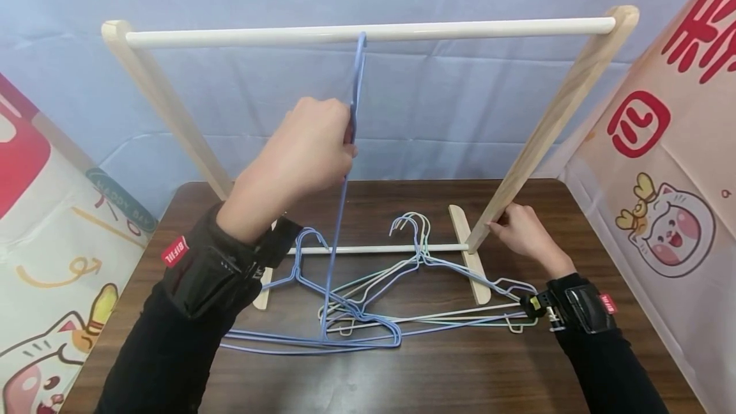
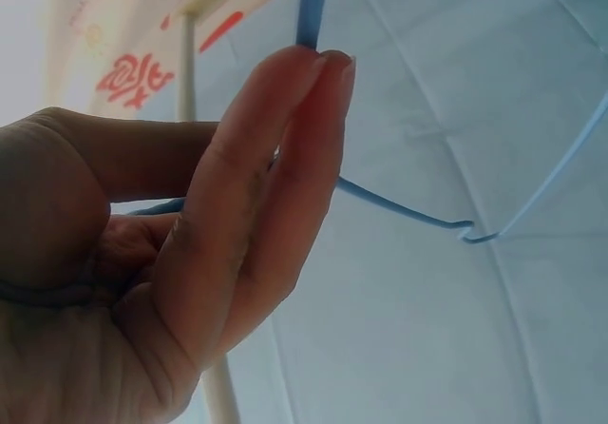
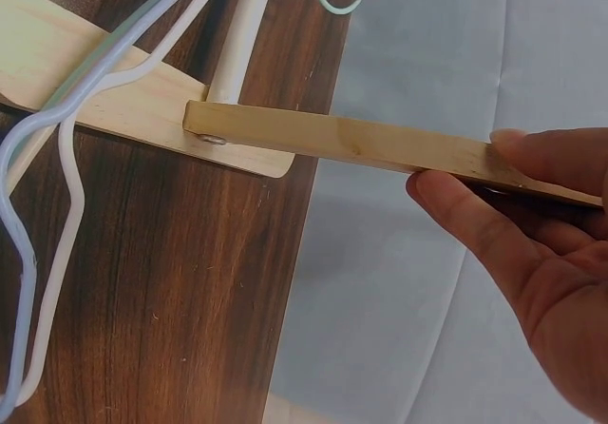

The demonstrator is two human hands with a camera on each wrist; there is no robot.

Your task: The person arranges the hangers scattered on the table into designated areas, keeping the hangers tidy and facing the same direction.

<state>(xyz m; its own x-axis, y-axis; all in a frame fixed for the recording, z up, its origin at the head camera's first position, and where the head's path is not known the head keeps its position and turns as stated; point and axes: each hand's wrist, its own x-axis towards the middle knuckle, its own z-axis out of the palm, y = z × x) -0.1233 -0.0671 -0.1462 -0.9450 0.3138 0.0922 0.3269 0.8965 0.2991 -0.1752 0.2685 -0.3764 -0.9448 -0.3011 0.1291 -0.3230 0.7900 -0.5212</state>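
Across the back half of the desk stands the wooden rack, white top rail running left to right. Blue hanger hangs off that rail near its middle, hook over the bar, lower wire trailing down into the hanger pile at desk centre.

Left hand pinches the blue hanger's neck just under the hook; in the left wrist view the fingers lie pressed flat together on the wire. Right hand holds the rack's right leg low down, near its foot, thumb and fingers clamped on the slat.

To do this well, I'd say: keep the right-hand brace firm, since the frame looks light and would tip on a sideways pull. Seat the hook fully over the rail before letting go. The bottom wire probably crosses another blue hanger in the pile, hard to tell from here, so lift straight and slow to avoid dragging the rest.
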